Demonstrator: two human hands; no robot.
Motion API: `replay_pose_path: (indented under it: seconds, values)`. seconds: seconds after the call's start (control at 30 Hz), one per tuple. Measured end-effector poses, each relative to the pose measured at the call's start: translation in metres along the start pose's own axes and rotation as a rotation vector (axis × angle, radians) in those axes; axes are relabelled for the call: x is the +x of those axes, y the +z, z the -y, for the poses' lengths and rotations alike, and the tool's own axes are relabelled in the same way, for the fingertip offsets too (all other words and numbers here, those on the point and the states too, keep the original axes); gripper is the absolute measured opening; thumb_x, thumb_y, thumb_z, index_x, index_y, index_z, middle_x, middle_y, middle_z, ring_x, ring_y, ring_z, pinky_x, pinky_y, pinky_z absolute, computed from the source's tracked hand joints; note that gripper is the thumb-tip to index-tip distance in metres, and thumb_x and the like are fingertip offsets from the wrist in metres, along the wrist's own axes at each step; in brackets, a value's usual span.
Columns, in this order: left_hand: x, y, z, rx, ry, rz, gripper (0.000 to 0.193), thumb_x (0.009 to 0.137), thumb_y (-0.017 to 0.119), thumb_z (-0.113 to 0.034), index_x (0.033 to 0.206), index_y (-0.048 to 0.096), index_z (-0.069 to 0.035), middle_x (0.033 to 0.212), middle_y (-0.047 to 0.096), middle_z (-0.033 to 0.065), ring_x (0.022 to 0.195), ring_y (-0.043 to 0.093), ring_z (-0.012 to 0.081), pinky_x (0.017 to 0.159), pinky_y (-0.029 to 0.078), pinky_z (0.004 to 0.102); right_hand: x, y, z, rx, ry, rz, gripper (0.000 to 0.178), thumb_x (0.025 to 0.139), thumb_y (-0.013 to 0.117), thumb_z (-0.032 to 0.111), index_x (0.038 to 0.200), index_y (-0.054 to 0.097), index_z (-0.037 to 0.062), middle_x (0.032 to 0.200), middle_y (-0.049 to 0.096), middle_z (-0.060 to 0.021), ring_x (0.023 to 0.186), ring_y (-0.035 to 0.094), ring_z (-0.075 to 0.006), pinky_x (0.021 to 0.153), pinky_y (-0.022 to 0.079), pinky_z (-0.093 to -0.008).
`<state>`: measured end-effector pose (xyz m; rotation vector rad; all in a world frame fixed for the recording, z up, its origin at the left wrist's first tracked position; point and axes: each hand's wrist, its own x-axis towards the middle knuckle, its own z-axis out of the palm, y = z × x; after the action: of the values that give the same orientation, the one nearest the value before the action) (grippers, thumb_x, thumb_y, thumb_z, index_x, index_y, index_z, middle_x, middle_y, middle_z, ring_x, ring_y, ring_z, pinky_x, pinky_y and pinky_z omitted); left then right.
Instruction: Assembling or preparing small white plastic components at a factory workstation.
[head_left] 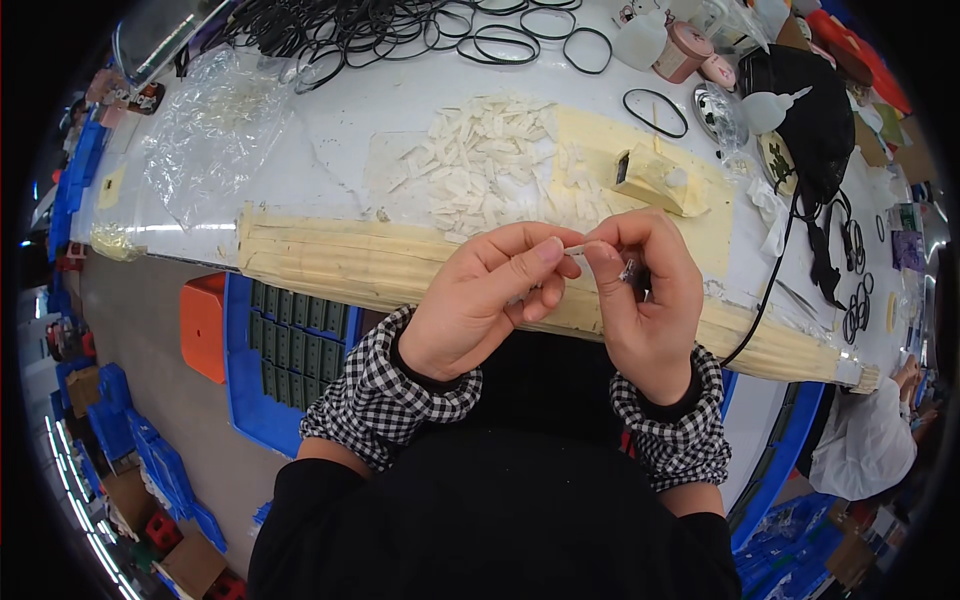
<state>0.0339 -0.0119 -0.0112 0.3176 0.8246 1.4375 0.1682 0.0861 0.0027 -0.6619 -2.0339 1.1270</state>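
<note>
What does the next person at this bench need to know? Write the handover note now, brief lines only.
Left hand: shut on one end of a small white strip, thumb and forefinger pinching it.
Right hand: shut on the strip's other end; a small shiny bit shows between its fingers, too small to tell what.
Supplies: pile of white pieces on the taped table just ahead; black rubber rings at the far edge; white squeeze bottle at right.
Done: one strip picked up, held at the table edge.
Left: the pile looks large and unworked.
</note>
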Motion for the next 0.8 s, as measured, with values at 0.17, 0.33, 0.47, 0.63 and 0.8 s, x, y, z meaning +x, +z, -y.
replay_pose_path:
  seconds: [0.17,0.33,0.47,0.63,0.8]
  values:
    - [0.001,-0.006,0.005,-0.034,0.047,0.014,0.020,0.098,0.053,-0.022,0.100,0.057,-0.002,0.083,0.055,-0.0001,0.066,0.043,0.0038,0.056,0.035,0.0172,-0.005,0.003,0.000,-0.031,-0.041,-0.026,0.010,0.080,0.066,-0.002,0.085,0.058,0.0010,0.076,0.055,-0.0068,0.060,0.051,-0.0159,0.051,0.041,-0.0255]
    - [0.003,-0.007,0.008,-0.088,0.105,-0.023,0.017,0.098,0.055,-0.020,0.096,0.057,-0.004,0.079,0.052,-0.0023,0.063,0.041,0.0029,0.054,0.032,0.0166,-0.009,0.006,0.005,-0.053,-0.086,0.053,0.012,0.079,0.067,-0.002,0.085,0.058,0.0012,0.077,0.056,-0.0084,0.061,0.056,-0.0184,0.054,0.047,-0.0283]
    - [0.001,-0.006,0.007,-0.146,0.051,-0.009,0.017,0.099,0.052,-0.021,0.092,0.055,-0.005,0.077,0.050,-0.0029,0.062,0.038,0.0032,0.054,0.031,0.0167,-0.003,-0.001,0.007,-0.181,-0.139,0.136,0.021,0.079,0.074,0.021,0.083,0.059,0.0063,0.071,0.056,-0.0053,0.060,0.057,-0.0195,0.052,0.045,-0.0302]
    - [0.003,-0.009,0.008,-0.241,-0.017,0.088,0.018,0.100,0.050,-0.020,0.089,0.054,-0.006,0.077,0.049,-0.0029,0.062,0.037,0.0031,0.054,0.031,0.0162,-0.007,-0.002,-0.004,-0.505,-0.226,0.105,0.033,0.080,0.069,0.039,0.077,0.055,0.0094,0.065,0.049,-0.0046,0.058,0.053,-0.0226,0.050,0.041,-0.0337]
    - [0.003,-0.009,0.008,-0.242,-0.027,0.098,0.018,0.100,0.050,-0.021,0.090,0.054,-0.006,0.077,0.049,-0.0031,0.062,0.037,0.0029,0.054,0.031,0.0160,-0.008,-0.002,-0.002,-0.563,-0.213,0.123,0.034,0.082,0.066,0.041,0.076,0.053,0.0097,0.064,0.046,-0.0048,0.058,0.052,-0.0228,0.050,0.040,-0.0343]
